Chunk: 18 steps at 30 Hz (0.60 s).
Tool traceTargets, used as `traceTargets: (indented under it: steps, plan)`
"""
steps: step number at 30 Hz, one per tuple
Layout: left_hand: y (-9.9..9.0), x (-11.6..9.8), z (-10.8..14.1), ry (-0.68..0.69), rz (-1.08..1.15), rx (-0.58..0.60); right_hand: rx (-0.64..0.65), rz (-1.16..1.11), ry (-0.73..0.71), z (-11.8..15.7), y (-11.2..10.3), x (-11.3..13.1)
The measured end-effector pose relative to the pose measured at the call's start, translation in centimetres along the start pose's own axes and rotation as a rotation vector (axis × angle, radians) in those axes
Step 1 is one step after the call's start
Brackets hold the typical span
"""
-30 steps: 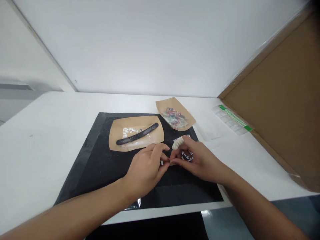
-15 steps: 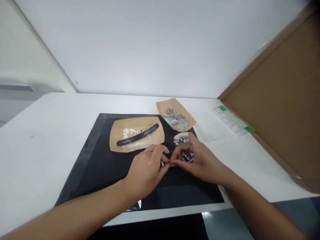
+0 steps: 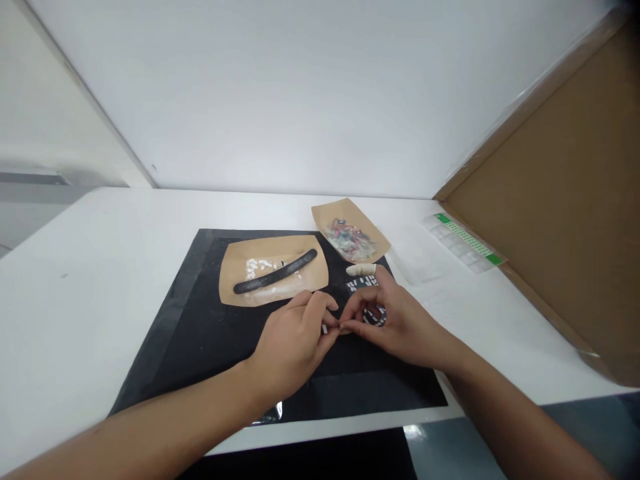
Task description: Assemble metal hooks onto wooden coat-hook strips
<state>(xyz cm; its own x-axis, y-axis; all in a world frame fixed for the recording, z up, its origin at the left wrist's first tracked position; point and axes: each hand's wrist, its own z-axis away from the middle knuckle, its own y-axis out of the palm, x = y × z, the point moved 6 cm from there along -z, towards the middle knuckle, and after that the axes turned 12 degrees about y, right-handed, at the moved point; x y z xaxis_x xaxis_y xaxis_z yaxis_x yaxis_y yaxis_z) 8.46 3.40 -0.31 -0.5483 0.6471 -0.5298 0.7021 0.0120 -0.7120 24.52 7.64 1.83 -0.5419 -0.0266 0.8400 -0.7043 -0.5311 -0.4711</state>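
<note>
My left hand (image 3: 290, 340) and my right hand (image 3: 400, 320) meet fingertip to fingertip over a black mat (image 3: 200, 347). Both pinch at one spot, and whatever is between the fingertips is too small to make out. A cream finger cover (image 3: 361, 269) sits on one raised finger of my right hand. Partly hidden behind that hand lies a dark piece with rows of small white bits (image 3: 363, 283). Left of it, a brown paper tray (image 3: 230, 267) holds a curved black nail file (image 3: 275, 272) lying across small white pieces (image 3: 251, 268).
Behind the mat's right part, a second paper tray (image 3: 325, 212) carries clear sachets with coloured contents (image 3: 353, 240). A clear plastic case with a green strip (image 3: 467, 240) rests on the white table (image 3: 65, 320) near a cardboard panel (image 3: 565, 200). A white wall closes the back.
Both hands keep the same pinch at almost the same place. The view has shifted very slightly.
</note>
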Motion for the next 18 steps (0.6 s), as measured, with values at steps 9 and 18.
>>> traceTargets:
  steps: [9, 18]
  plan:
    - [0.08, 0.08, 0.01, 0.0, 0.004, 0.009, 0.017, 0.005, 0.001, -0.01, 0.1, 0.04]
    - [0.08, 0.1, -0.04, -0.002, 0.01, 0.013, -0.011, 0.045, -0.012, -0.19, 0.09, 0.22]
